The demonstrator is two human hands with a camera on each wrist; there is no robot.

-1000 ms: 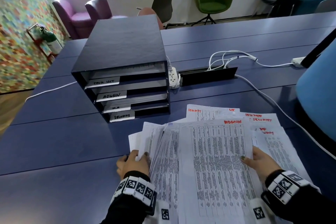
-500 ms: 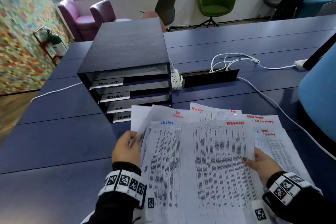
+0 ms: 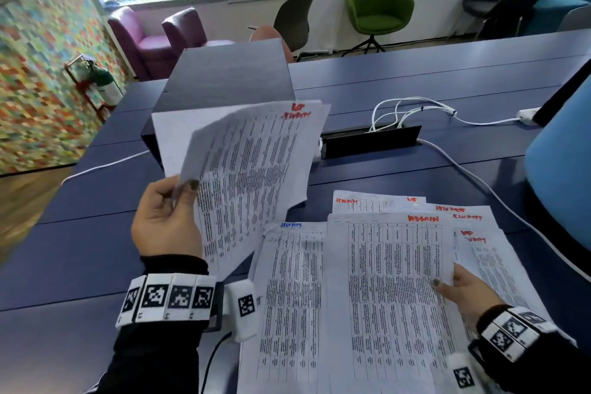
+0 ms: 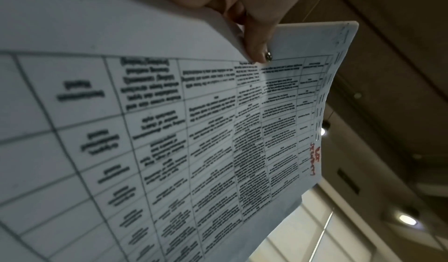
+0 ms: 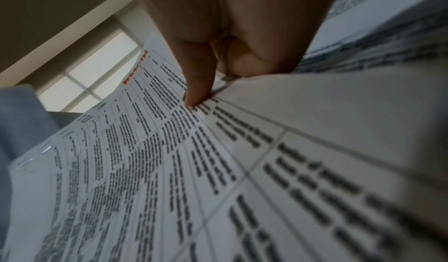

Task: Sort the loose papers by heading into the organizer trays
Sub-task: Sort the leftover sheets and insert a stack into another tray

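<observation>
My left hand (image 3: pixel 184 192) holds up a few printed sheets (image 3: pixel 252 163) headed SECURITY in red, thumb on top and fingers behind. They hang above the table and hide the front of the dark organizer (image 3: pixel 224 73). The left wrist view shows the thumb (image 4: pixel 261 53) pinching those sheets (image 4: pixel 169 132). A loose pile of papers (image 3: pixel 287 297) lies on the blue table (image 3: pixel 64 265). Its top sheet is headed ADMIN (image 3: pixel 393 281). My right hand (image 3: pixel 454 289) pinches that sheet's right edge; in the right wrist view the thumb (image 5: pixel 196 86) lies on the ADMIN sheet (image 5: pixel 121 170).
Behind the pile sit a black cable flap (image 3: pixel 371 139) and white cables (image 3: pixel 412 109), one cable running along the right. A blue chair back (image 3: pixel 563 176) stands close at the right. Bare table lies left of my left hand.
My left hand has lifted the sheets from the pile's left side and raised them in front of the organizer. The right hand has stayed on the ADMIN sheet.
</observation>
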